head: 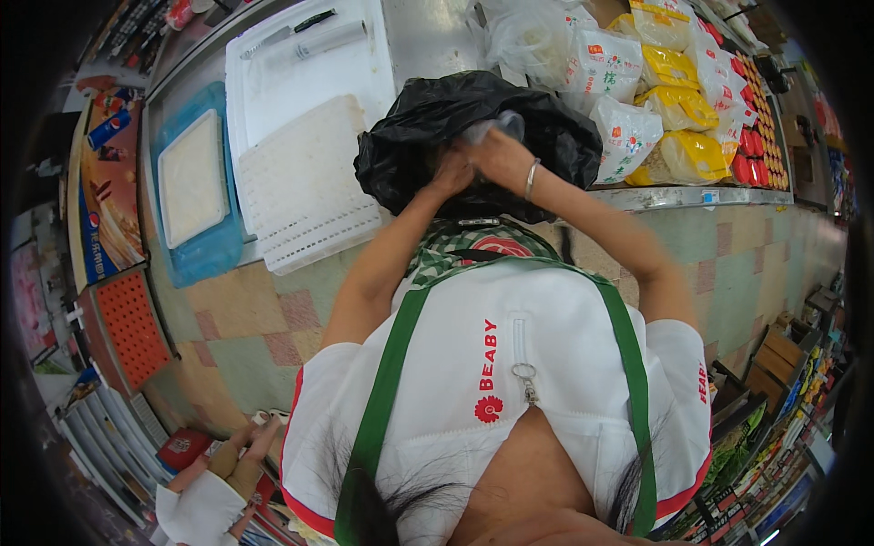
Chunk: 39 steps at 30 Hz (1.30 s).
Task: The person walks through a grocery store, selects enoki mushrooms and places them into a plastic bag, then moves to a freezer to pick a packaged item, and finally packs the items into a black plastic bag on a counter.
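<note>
A large black plastic bag (pixel 478 95) stands with its mouth spread at the counter edge, right before me. Both my hands reach into its opening. My right hand (pixel 502 153), with a bracelet at the wrist, is blurred and grips a crumpled piece of clear plastic (pixel 505 125), perhaps a thin bag. Close against it is my left hand (pixel 454 170), its fingers partly hidden, so what it holds cannot be told. The bag's depth is in dark shadow.
Left of the bag lie a white tray (pixel 314 82) with a knife (pixel 270 41) and a clear roll (pixel 331 39), a perforated white crate (pixel 307 170), and a blue tub (pixel 198 259) under a lidded white container (pixel 193 179). Bagged goods (pixel 604 65) and red-lidded jars (pixel 750 170) stand right. A person (pixel 205 505) is behind.
</note>
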Available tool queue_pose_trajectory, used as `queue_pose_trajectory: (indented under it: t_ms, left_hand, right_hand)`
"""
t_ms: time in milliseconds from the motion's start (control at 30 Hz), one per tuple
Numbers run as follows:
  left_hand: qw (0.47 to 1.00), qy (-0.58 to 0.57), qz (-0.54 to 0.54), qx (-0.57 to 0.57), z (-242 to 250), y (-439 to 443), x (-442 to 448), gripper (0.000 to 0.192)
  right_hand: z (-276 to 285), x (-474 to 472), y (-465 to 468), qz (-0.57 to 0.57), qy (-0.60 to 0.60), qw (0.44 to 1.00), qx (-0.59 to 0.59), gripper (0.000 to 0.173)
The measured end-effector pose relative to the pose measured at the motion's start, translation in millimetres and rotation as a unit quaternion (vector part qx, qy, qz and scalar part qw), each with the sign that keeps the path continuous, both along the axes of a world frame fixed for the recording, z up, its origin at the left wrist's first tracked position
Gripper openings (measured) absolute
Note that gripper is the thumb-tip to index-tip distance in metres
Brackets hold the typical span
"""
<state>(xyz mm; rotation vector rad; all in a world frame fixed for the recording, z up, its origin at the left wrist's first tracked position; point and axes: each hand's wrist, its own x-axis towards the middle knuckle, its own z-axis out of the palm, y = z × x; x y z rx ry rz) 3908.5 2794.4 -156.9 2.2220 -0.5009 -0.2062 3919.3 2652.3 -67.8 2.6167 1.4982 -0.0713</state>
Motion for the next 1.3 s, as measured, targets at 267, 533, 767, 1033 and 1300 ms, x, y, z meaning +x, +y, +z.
queue_pose_trajectory:
  t_ms: [267,533,767,1033,1300]
  left_hand:
    - [0.996,0.005,0.053,-0.071,-5,-9,-13,0.028]
    - [0.999,-0.033,0.017,-0.025,8,-6,-7,0.023]
    - [0.998,-0.001,0.024,-0.065,27,-5,-22,0.025]
    - [0.693,0.575,0.176,-0.397,42,6,-52,0.032]
    - [0.52,0.582,0.27,-0.564,8,-20,-37,0.02]
  right_hand:
    - [-5,-13,0,-0.319,0.447,0.714,0.435,0.024]
    - [-18,-21,-18,-0.228,-0.026,0.962,0.147,0.028]
    - [-30,-50,-16,-0.424,0.222,0.829,0.289,0.02]
    - [-29,-61,-3,-0.488,0.676,-0.025,0.551,0.007]
    - [-35,-80,-16,-0.453,0.614,-0.045,0.645,0.016]
